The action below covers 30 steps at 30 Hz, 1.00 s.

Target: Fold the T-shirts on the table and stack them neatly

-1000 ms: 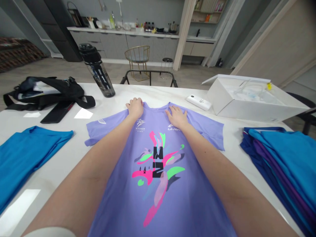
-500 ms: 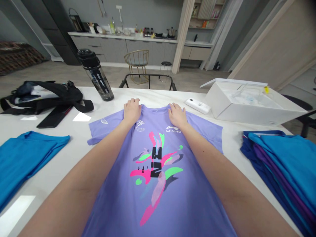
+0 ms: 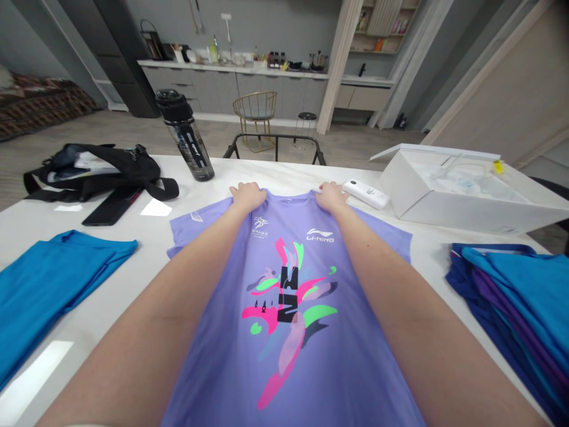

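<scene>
A purple short-sleeved T-shirt (image 3: 275,350) lies spread on the white table, its printed side up and its collar at the far end. My left hand (image 3: 249,196) rests on the shirt's left shoulder beside the collar, fingers bent and somewhat apart. On the right shoulder lies my right hand (image 3: 332,196), its fingers spread near a white device (image 3: 366,194). Neither hand visibly has cloth pinched in it. Both forearms stretch over the shirt and cover parts of its sides and sleeves.
The white table (image 3: 146,261) bears a blue garment (image 3: 57,273) at left, folded clothes (image 3: 524,296) at right, a black bag (image 3: 98,169), a phone (image 3: 111,206), a dark bottle (image 3: 191,142) and an open white box (image 3: 466,201). A black chair frame (image 3: 278,139) stands beyond.
Both hands have shifted slightly outward and away at the shoulders, the right one closer to the white device. The whole view has moved a little, so things appear further right.
</scene>
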Each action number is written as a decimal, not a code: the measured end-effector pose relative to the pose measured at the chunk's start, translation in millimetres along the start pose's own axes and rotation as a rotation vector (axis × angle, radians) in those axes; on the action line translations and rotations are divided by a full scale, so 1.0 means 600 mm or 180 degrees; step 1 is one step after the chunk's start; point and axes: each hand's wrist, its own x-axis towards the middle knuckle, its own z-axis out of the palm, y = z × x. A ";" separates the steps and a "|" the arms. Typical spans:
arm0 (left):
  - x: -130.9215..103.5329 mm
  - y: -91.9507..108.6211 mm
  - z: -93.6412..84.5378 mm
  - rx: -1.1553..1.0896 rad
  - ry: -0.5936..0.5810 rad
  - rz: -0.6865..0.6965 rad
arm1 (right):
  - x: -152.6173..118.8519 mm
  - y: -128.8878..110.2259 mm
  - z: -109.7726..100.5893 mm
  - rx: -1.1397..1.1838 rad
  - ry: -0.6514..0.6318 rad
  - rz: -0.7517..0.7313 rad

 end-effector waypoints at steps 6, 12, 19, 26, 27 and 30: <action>0.008 -0.005 0.002 -0.0550 0.0353 0.0184 | -0.010 0.006 -0.006 0.0051 0.0356 -0.0228; -0.008 0.016 -0.007 -0.0570 0.1089 0.0165 | -0.032 -0.010 -0.001 0.0248 0.1211 -0.0080; -0.057 0.004 0.008 -0.0030 0.1093 0.0857 | -0.072 0.001 0.010 0.0196 0.0782 -0.0106; -0.123 -0.135 -0.004 -0.0015 0.0410 0.0667 | -0.176 0.111 -0.024 0.0398 0.0201 0.0060; -0.132 -0.155 -0.007 0.0008 0.0317 0.0616 | -0.189 0.128 -0.027 0.0375 0.0112 0.0163; -0.150 -0.199 -0.013 0.0124 -0.0038 0.0520 | -0.210 0.165 -0.028 0.0237 -0.0187 0.0363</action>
